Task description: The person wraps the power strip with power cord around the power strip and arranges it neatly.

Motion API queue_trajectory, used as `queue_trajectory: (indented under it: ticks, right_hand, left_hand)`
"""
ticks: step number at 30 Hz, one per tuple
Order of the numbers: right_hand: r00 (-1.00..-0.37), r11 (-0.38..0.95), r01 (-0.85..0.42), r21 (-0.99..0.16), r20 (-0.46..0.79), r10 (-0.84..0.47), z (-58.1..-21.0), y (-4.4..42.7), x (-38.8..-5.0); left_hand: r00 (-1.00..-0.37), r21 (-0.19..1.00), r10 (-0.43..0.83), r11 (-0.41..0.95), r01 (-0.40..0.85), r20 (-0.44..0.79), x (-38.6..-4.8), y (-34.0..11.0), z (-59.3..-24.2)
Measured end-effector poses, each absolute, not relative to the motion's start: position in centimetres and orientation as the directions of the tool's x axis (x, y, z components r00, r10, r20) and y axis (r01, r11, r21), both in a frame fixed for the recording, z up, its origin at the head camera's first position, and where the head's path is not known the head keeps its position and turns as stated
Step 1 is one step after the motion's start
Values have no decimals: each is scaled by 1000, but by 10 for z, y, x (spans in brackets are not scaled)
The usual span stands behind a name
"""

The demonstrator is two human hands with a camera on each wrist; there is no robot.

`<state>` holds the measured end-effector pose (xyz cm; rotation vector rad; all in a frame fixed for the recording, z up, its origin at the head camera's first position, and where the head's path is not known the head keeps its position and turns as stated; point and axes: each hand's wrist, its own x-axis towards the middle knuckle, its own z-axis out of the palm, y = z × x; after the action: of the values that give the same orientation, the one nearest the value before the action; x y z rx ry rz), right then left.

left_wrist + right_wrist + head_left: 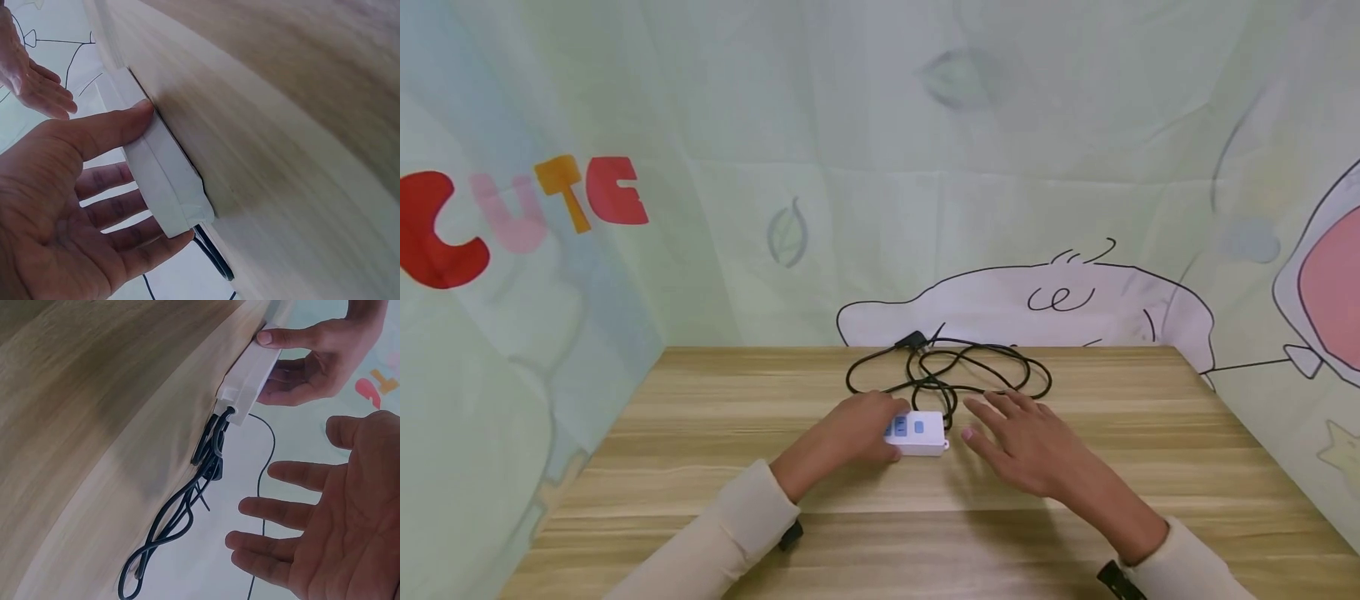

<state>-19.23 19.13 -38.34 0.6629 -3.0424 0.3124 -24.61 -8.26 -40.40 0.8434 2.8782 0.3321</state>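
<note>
Firmly enough, the left hand (861, 429) gripped a white power strip (928, 442) across its width — thumb along the near side, fingers on the far side. The strip lay on the wooden table (865, 533), its blue sockets facing up, and its right end stuck out past the grip. Just beside that end hovered the right hand (1033, 442), fingers loosely spread, holding nothing. From the same end came a black cord (931, 382), looped untidily behind the strip, its plug (913, 340) near the table's back edge. Beyond hung a pale printed cloth (850, 125) with "CUTE" lettering on the left.
</note>
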Motion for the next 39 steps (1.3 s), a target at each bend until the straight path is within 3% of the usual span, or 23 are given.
queue_trajectory:
  ticks: [15, 18, 29, 39]
  right_hand:
    - [-909, 892, -416, -174, 45, -415, -389, 190, -202]
    - [-902, 888, -431, -163, 44, -430, -393, 189, -206]
    - [-883, 876, -469, -111, 64, -465, -401, 177, -226]
    - [-816, 817, -576, -12, 68, -575, -412, 170, -234]
  left_hand:
    - [-822, 198, 561, 820, 537, -92, -257, -77, -398]
    - [-811, 191, 580, 807, 558, -80, -268, -82, -411]
    - [-829, 209, 547, 830, 517, -119, -257, -78, -392]
    - [-829, 219, 540, 834, 506, -143, -262, -79, -406]
